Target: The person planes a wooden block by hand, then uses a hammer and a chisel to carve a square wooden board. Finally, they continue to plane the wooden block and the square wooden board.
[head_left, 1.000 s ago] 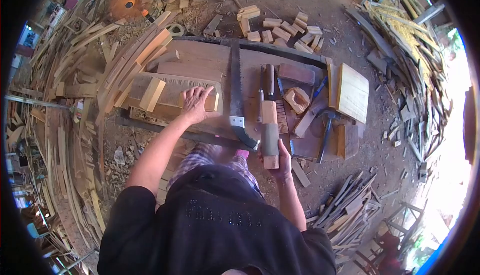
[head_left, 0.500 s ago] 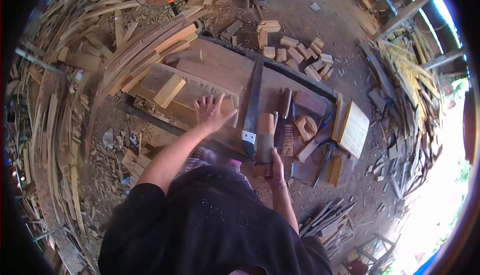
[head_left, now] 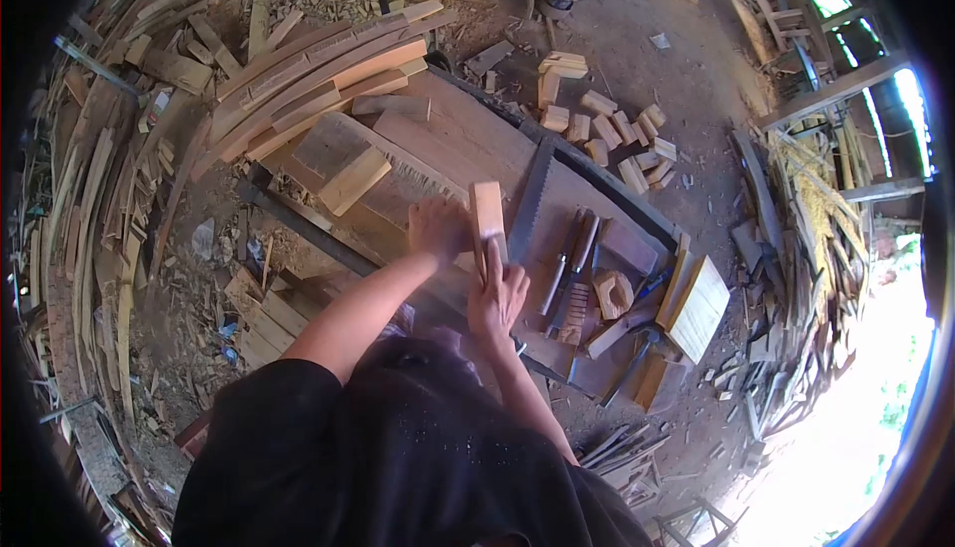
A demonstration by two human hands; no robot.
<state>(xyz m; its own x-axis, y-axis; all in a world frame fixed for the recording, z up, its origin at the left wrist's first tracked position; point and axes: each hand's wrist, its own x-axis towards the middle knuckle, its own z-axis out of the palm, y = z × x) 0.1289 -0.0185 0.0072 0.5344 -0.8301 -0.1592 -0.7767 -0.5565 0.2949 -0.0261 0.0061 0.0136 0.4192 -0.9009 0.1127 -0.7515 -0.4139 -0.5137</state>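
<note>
My right hand [head_left: 499, 298] is closed around a wooden block [head_left: 486, 211], its lighter end pointing away from me and a finger stretched along it. Just to the left, my left hand [head_left: 438, 229] lies at the near end of a wide plank [head_left: 398, 164] with a toothed-looking row of marks; its fingers are blurred and partly hidden. A short squared piece of wood [head_left: 355, 182] rests across that plank. To the right of the block, a handsaw [head_left: 535, 194] lies on the workbench [head_left: 477, 134].
Right of the saw lie wood-handled tools [head_left: 585, 239], a hollowed wooden block [head_left: 613, 293] and a hammer [head_left: 632, 363]. Curved wooden strips [head_left: 328, 75] are stacked at the bench's far left. Cut blocks [head_left: 622, 129] litter the ground beyond; scrap piles [head_left: 90, 219] line the left side.
My right hand has carried the block left and away from me, close beside my left hand. My left hand's spread fingers have drawn in toward the plank's near end. The view has shifted slightly.
</note>
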